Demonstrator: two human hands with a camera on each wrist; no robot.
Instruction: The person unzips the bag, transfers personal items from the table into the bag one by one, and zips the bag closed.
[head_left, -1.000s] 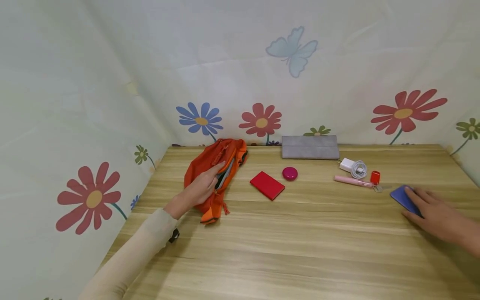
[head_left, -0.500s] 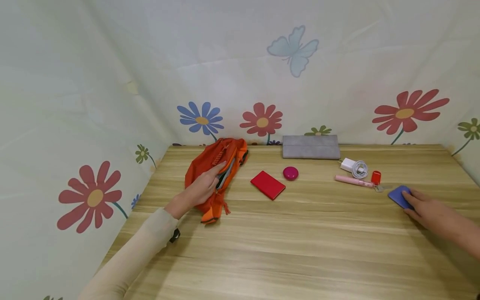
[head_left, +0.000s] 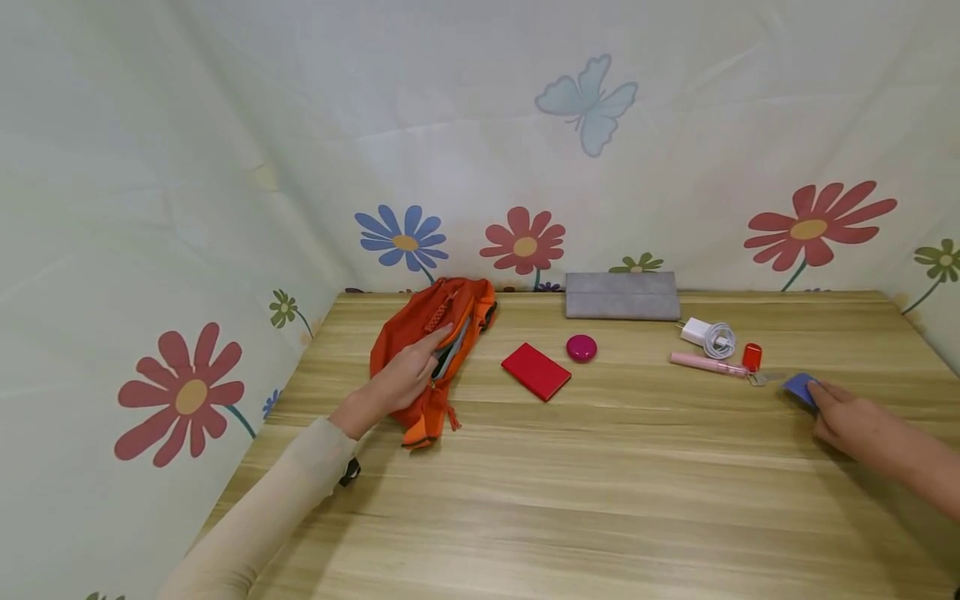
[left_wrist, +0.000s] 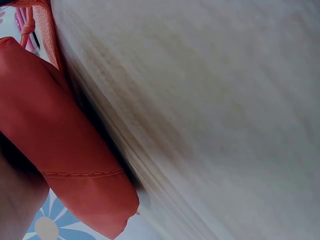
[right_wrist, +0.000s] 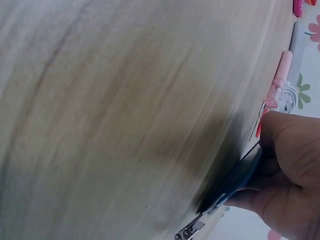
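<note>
At the left of the table my left hand [head_left: 405, 379] grips the orange-red waist bag [head_left: 397, 333] by the edge of its unzipped opening. Grey lining shows inside. The bag's red fabric [left_wrist: 70, 135] is close up in the left wrist view, where the fingers are mostly hidden. On the far right, my right hand [head_left: 862, 421] pinches a flat blue case [head_left: 799, 388] between thumb and fingers, tilted over the table. A small silvery metal piece [right_wrist: 190, 229] shows at the case's end in the right wrist view.
Left of the right hand lie keys [head_left: 759, 378] with a red fob [head_left: 752, 357], a pink tube [head_left: 701, 362], and a white charger [head_left: 696, 331] with coiled cable. A grey folded case [head_left: 622, 298], a round magenta compact [head_left: 581, 348] and a red booklet [head_left: 536, 371] lie mid-table.
The right hand has closed its fingers on the blue case and tilted it up from lying flat under the hand. The left hand and the bag have stayed in place.
</note>
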